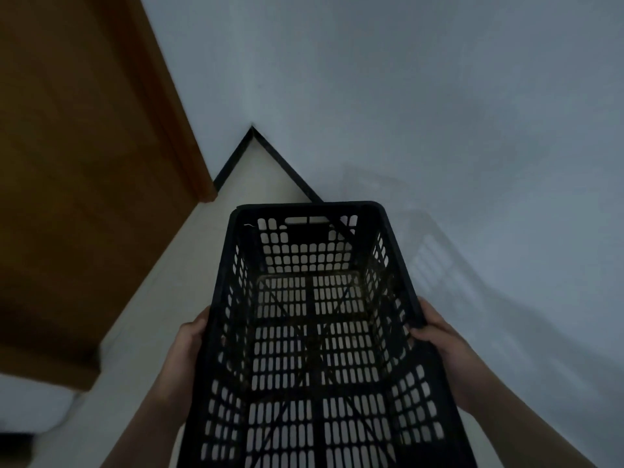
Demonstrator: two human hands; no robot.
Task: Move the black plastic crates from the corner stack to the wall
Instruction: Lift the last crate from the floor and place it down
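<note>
A black plastic crate (pixel 314 251) with perforated walls and floor fills the lower middle of the head view, held above the pale floor with its open top toward me. It is empty. My left hand (pixel 190 346) grips its left long rim, and my right hand (pixel 435 329) grips the right long rim, thumb hooked over the edge. The crate's far end points toward the room corner (pixel 251 128). Its right side is close to the grey wall (pixel 472 130), where its shadow falls. No other crate is visible.
A brown wooden door and frame (pixel 84 180) runs along the left. Black skirting (pixel 283 163) lines the foot of both walls at the corner. Pale floor (pixel 162 282) lies between the door and the crate. A white object (pixel 30 407) sits at the lower left edge.
</note>
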